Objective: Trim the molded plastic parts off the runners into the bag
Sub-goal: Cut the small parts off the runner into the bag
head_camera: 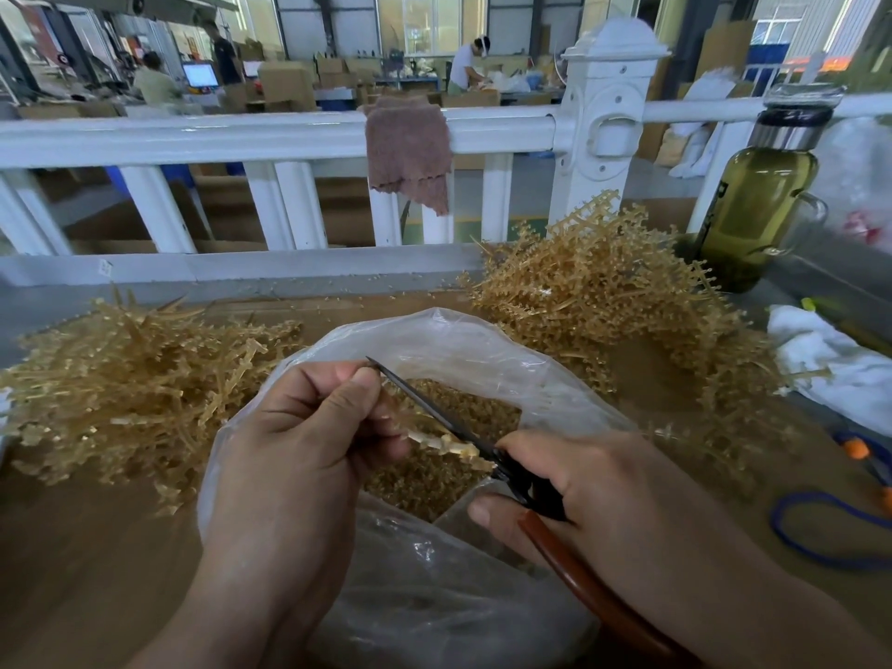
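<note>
My left hand (309, 427) pinches a tan plastic runner (446, 441) above the mouth of a clear plastic bag (482, 340). My right hand (593, 494) grips black scissors (434, 412) with brown handles; the blades lie along the runner, their tip beside my left thumb. Small tan trimmed parts (434, 480) fill the bottom of the bag. A tall heap of runners with parts on them (608, 301) lies on the right, and a flatter heap of runners (130, 379) lies on the left.
A white railing (241, 137) with a brown cloth (410, 152) draped over it borders the far edge of the brown worktop (87, 548). A green-tinted bottle (758, 205) stands at the right. White cloth (830, 364), a blue cord (830, 528) and an orange-handled tool (864, 456) lie at the right edge.
</note>
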A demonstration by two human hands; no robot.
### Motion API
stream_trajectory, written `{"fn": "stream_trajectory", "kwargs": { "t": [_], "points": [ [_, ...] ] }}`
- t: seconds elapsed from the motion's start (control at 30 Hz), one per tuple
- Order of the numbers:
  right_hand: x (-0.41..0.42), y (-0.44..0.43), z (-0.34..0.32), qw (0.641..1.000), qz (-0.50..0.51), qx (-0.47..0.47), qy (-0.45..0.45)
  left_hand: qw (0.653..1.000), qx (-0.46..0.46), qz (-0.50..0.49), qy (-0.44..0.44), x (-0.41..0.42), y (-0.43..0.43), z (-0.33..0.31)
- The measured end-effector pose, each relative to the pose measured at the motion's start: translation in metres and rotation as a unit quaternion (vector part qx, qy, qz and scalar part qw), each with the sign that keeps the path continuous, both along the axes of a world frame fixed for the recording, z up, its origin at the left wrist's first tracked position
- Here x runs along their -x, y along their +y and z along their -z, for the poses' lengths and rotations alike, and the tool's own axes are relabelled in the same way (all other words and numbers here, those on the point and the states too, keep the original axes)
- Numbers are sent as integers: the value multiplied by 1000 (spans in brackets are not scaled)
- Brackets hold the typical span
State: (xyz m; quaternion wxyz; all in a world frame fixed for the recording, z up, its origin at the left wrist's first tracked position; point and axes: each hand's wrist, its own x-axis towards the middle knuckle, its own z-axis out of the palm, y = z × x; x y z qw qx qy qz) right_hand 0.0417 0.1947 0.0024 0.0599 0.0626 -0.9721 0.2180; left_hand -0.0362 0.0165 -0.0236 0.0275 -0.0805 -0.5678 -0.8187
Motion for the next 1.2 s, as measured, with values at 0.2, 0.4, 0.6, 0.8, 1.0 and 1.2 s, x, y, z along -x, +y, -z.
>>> {"fn": "stream_trajectory", "kwargs": {
  "t": [0.2,0.4,0.6,0.8,1.0,1.2],
  "points": [
    [2,4,3,988,16,151,31,1000,-14,-13,-10,5,-3,0],
    [3,-1,3,910,35,412,-23,998,4,49,26,-5,4,-3],
    [6,-1,9,831,25,554,-43,996,43,19,81,-12,6,-5],
    [14,-5,9,725,10,687,-42,981,101,-13,164,-20,8,-7],
    [11,0,8,772,-11,634,-44,979,86,2,183,-21,10,-6],
    [6,3,15,813,-32,579,55,996,-15,86,35,-16,10,-7]
  ]
}}
